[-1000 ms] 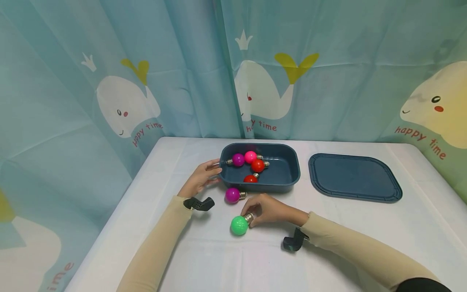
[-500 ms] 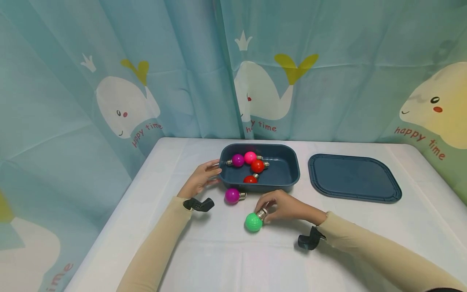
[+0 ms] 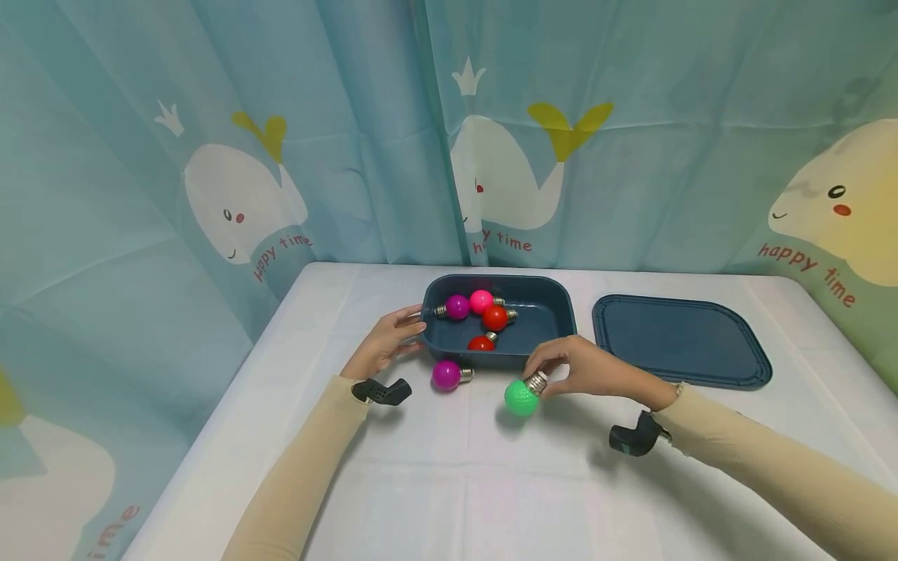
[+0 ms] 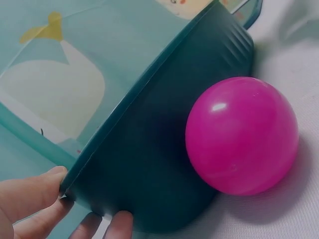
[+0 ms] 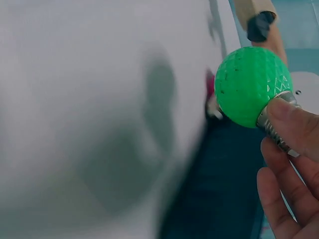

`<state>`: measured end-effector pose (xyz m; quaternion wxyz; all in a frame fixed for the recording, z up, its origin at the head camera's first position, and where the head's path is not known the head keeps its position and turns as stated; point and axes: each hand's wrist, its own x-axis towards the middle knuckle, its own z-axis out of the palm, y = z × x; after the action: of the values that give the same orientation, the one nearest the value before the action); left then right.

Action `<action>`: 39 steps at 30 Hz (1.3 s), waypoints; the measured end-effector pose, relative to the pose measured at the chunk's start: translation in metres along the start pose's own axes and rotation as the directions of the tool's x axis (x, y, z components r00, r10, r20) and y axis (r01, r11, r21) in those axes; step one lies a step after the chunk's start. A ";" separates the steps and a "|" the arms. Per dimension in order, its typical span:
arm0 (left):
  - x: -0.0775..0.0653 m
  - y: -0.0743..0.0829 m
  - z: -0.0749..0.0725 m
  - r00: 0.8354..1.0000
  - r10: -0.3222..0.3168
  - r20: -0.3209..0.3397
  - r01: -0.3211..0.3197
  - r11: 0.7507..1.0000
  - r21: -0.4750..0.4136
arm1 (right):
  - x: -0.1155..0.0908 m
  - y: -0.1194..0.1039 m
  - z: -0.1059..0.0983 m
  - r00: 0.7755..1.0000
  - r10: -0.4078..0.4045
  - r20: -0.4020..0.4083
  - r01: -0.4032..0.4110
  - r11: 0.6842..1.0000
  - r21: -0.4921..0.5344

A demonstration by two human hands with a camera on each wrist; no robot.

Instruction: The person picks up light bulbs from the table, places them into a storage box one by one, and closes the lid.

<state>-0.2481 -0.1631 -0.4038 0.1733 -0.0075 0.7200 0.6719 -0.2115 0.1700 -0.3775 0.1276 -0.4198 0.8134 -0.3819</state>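
Note:
My right hand (image 3: 592,368) pinches a green light bulb (image 3: 521,398) by its silver screw base, the globe tilted down toward the front left. It is lifted over the white table, just in front of a dark blue box (image 3: 536,361). At the box's left end my left hand (image 3: 384,340) rests its spread fingers (image 4: 121,225) against the outer wall and rim. A magenta bulb (image 3: 446,375) lies on the tablecloth by the box's front wall. Inside the box are a purple bulb (image 3: 457,307), a pink bulb (image 3: 481,301) and two red bulbs (image 3: 495,318).
To the right of the box lies a flat dark blue lid (image 3: 684,343), its near left part behind the right hand and wrist. A light blue curtain (image 3: 379,195) with printed whales hangs behind and left of the table (image 3: 393,499).
My right hand has carried the green bulb to the right and toward the box, lifting it off the table. The left hand and the box stay where they were.

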 end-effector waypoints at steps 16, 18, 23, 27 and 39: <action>0.003 0.000 -0.001 1.000 -0.003 -0.005 0.003 1.000 -0.014 | 0.017 -0.013 -0.070 0.998 0.044 0.049 -0.039 0.994 -0.106; 0.003 0.000 0.000 1.000 -0.001 -0.005 0.001 1.000 -0.012 | 0.022 -0.012 -0.075 0.997 0.059 0.058 -0.052 0.991 -0.124; 0.002 0.000 0.000 1.000 0.001 -0.005 -0.001 1.000 -0.005 | 0.035 -0.008 -0.084 0.991 0.096 0.093 -0.083 0.987 -0.140; 0.002 0.001 0.000 1.000 -0.004 -0.008 0.004 1.000 -0.005 | 0.044 -0.004 -0.087 0.986 0.121 0.112 -0.104 0.984 -0.145; 0.002 0.000 0.000 1.000 -0.008 -0.009 0.008 1.000 0.003 | 0.067 0.017 -0.082 0.973 0.138 0.182 -0.112 0.983 -0.148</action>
<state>-0.2501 -0.1627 -0.4047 0.1730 -0.0131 0.7216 0.6702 -0.3064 0.1656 -0.3273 0.2001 -0.4102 0.8465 -0.2740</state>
